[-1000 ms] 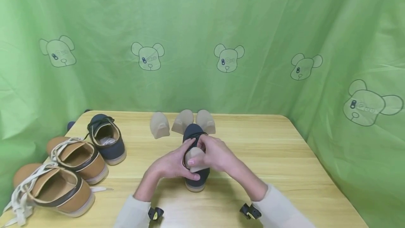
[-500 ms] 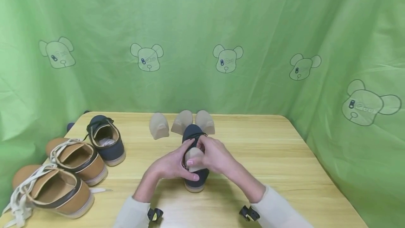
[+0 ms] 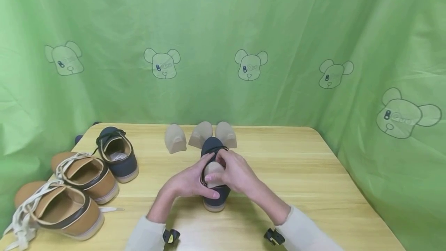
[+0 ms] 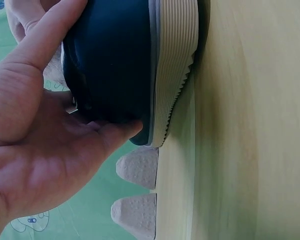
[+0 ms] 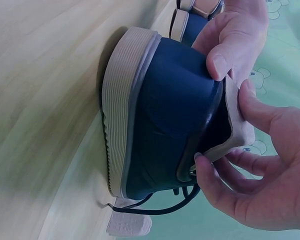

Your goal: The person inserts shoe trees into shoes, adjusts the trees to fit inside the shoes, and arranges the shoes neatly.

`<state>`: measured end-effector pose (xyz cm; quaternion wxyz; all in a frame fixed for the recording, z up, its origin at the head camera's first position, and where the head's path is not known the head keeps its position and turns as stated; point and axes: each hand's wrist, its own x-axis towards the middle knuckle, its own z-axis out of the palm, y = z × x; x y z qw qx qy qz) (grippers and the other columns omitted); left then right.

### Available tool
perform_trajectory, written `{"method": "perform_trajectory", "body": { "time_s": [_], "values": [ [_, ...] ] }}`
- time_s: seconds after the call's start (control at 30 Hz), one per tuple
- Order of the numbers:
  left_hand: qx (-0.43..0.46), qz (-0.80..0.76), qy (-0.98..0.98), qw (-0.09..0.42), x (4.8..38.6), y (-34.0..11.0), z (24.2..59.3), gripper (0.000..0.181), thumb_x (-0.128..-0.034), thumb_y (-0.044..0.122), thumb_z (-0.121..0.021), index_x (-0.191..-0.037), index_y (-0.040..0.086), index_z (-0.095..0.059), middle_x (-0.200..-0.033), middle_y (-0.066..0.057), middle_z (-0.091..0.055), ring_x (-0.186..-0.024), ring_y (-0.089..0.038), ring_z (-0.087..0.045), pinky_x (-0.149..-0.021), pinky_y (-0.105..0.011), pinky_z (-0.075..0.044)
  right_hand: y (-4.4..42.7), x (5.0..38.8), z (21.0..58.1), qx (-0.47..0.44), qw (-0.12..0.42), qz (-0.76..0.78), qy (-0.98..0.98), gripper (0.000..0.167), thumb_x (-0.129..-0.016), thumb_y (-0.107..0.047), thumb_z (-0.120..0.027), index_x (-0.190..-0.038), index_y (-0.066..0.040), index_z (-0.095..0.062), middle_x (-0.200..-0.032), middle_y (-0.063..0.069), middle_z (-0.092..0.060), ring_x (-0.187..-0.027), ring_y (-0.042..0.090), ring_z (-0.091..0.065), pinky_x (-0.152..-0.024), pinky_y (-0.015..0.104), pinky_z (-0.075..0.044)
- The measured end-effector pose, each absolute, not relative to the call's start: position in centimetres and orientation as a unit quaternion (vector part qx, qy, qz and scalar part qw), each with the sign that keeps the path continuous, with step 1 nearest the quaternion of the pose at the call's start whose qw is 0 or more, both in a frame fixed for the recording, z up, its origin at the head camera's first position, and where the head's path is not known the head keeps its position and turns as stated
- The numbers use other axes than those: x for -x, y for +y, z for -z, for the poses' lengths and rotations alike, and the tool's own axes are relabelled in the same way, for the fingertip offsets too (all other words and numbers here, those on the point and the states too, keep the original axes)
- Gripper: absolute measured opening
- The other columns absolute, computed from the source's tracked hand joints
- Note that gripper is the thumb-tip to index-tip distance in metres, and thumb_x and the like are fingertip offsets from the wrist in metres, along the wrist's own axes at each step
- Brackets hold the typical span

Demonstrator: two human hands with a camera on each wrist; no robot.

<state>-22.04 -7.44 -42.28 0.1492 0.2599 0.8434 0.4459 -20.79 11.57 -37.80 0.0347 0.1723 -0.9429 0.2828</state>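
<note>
A navy lace-up shoe [image 3: 211, 143] stands at the middle of the table, toe pointing away. My left hand [image 3: 186, 181] holds it round the opening, thumb at the heel collar and fingers along the side. A beige moulded shoe insert [image 3: 215, 168] sits partly inside the opening. My right hand [image 3: 238, 171] pinches this insert between thumb and fingers; in the right wrist view its pale edge [image 5: 244, 132] sticks out above the collar. The insert's front end is hidden in the shoe. In the left wrist view, the shoe's dark upper [image 4: 110, 60] fills the top.
Beyond the shoe's toe stand three more beige inserts [image 3: 175, 138]. On the left are a second navy shoe [image 3: 123, 167] and two tan shoes [image 3: 104, 189] with loose white laces [image 3: 22, 220]. A green curtain [image 3: 209, 88] surrounds the wooden table [image 3: 296, 154].
The insert has gone slightly farther forward and down into the navy shoe, my right hand moving with it. My left hand keeps the same hold.
</note>
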Motion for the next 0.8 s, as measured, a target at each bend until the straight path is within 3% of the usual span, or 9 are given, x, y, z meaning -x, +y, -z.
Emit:
{"method": "perform_trajectory", "body": {
  "time_s": [0.5, 0.8],
  "values": [
    [-0.264, -0.451, 0.841, 0.144, 22.0, -7.3, 42.2, 0.124, -0.0720, 0.038, -0.092, -0.163, 0.011, -0.012, -0.159, -0.020, -0.038, -0.140, -0.031, -0.047, -0.116, -0.051, -0.038, 11.8, 21.1, 38.5, -0.169, 0.055, -0.298, -0.938, 0.044, -0.071, -0.044, -0.090, -0.093, -0.020, -0.060, -0.085, -0.003, -0.054, -0.079, 0.016, -0.050, -0.067, 0.031, -0.043],
    [-0.275, -0.454, 0.836, 0.139, 22.1, -7.4, 42.3, 0.125, -0.0720, 0.038, -0.092, -0.164, 0.020, -0.010, -0.163, -0.019, -0.032, -0.142, -0.031, -0.043, -0.118, -0.050, -0.035, 11.3, 21.3, 39.5, -0.178, 0.073, -0.280, -0.940, 0.051, -0.068, -0.044, -0.092, -0.090, -0.021, -0.053, -0.087, -0.002, -0.051, -0.081, 0.016, -0.048, -0.070, 0.031, -0.043]
  ]
}}
